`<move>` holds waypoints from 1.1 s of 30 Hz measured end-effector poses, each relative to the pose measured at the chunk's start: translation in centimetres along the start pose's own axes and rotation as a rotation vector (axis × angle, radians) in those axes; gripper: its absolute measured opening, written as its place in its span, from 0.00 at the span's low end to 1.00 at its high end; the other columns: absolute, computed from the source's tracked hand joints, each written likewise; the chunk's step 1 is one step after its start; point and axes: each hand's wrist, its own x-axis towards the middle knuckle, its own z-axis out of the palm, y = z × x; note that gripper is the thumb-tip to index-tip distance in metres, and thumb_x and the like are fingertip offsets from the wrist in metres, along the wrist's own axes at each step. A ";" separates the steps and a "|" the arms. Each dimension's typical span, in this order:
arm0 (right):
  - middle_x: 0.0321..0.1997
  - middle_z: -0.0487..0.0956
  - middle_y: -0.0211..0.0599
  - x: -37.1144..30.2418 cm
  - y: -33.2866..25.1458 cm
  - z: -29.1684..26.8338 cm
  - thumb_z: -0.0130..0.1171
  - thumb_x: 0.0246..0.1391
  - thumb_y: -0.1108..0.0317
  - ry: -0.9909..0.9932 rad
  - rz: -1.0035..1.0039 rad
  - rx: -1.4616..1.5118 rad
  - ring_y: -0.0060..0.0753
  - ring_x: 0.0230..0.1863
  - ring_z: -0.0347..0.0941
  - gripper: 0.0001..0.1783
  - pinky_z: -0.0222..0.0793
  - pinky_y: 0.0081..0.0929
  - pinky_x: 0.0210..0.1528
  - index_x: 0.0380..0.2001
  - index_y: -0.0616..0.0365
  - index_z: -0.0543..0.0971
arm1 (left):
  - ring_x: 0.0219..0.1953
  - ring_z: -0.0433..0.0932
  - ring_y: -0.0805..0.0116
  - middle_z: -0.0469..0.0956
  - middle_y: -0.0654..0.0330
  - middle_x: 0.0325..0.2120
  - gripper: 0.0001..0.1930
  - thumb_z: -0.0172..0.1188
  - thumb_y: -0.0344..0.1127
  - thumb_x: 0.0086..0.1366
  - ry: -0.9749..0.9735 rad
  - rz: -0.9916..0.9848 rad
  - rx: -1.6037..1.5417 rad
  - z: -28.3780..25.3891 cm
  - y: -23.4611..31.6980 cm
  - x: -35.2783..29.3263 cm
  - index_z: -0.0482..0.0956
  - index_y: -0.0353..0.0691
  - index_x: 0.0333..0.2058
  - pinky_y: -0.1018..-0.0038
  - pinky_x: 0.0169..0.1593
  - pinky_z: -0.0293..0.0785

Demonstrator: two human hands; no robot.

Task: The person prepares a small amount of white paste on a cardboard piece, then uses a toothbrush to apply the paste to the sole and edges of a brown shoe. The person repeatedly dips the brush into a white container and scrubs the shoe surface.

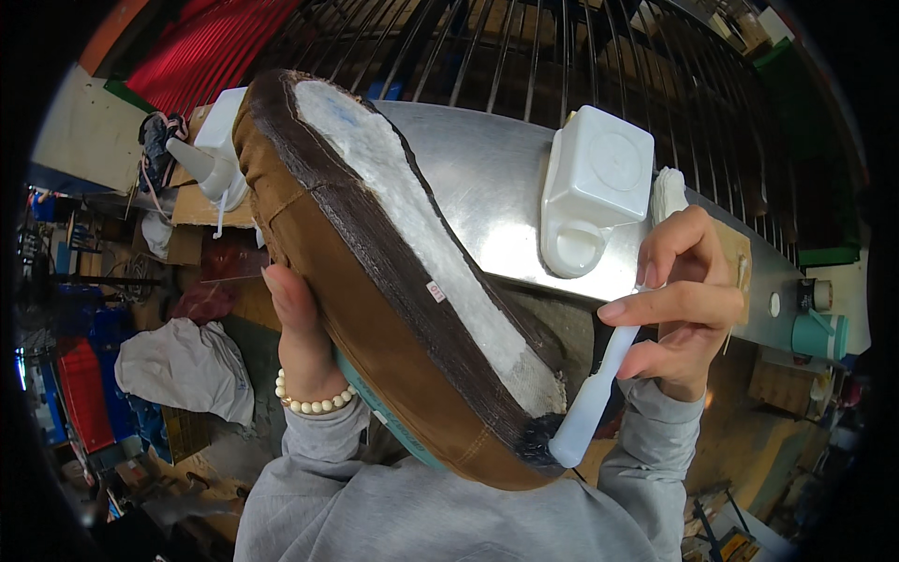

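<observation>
A brown shoe upper on its last (346, 318) is held up with its underside facing me. A dark brown border rings a long white filling down its middle. My left hand (304, 328) grips the upper's left side, thumb showing, other fingers hidden behind it. My right hand (679, 309) pinches a white plastic-handled brush (604, 375) between thumb and fingers. The brush's wide end touches the dark border at the upper's lower right end, where the surface looks black and wet; its bristles are hard to make out.
A shiny metal bench (468, 178) lies beyond, with a white plastic container (609, 155) on it. Another white container (223, 122) stands left. Metal bars (506, 56) run behind the bench. A pale cloth bag (187, 370) lies lower left; a teal cup (817, 335) is at right.
</observation>
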 end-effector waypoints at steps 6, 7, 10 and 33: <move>0.30 0.69 0.23 0.5 0.3 0.0 0.85 0.19 0.47 -0.024 -0.035 0.104 0.24 0.33 0.66 0.28 0.53 0.21 0.32 0.31 0.45 0.93 | 0.60 0.77 0.41 0.65 0.33 0.65 0.49 0.47 0.75 0.67 0.235 -0.145 -0.178 1.2 0.3 -0.7 0.59 0.39 0.72 0.50 0.54 0.85; 0.30 0.69 0.23 0.6 0.1 0.1 0.85 0.20 0.47 -0.027 -0.013 0.083 0.24 0.33 0.66 0.28 0.53 0.21 0.32 0.31 0.46 0.93 | 0.60 0.77 0.41 0.65 0.33 0.65 0.49 0.47 0.75 0.67 0.275 -0.137 -0.105 1.3 0.3 -0.8 0.58 0.39 0.72 0.50 0.54 0.85; 0.30 0.69 0.23 0.9 -0.3 0.6 0.85 0.20 0.48 -0.010 0.036 0.006 0.24 0.32 0.65 0.28 0.52 0.20 0.32 0.31 0.46 0.93 | 0.61 0.76 0.41 0.65 0.33 0.65 0.49 0.46 0.76 0.67 0.261 -0.160 -0.022 1.3 0.0 -0.9 0.57 0.40 0.72 0.49 0.54 0.85; 0.32 0.69 0.24 3.4 1.3 2.5 0.87 0.21 0.54 -0.037 -0.085 0.258 0.23 0.33 0.67 0.26 0.55 0.21 0.32 0.32 0.46 0.93 | 0.41 0.86 0.49 0.81 0.44 0.44 0.44 0.45 0.74 0.69 0.441 -0.470 -0.103 4.7 -2.2 -0.2 0.69 0.39 0.64 0.54 0.39 0.90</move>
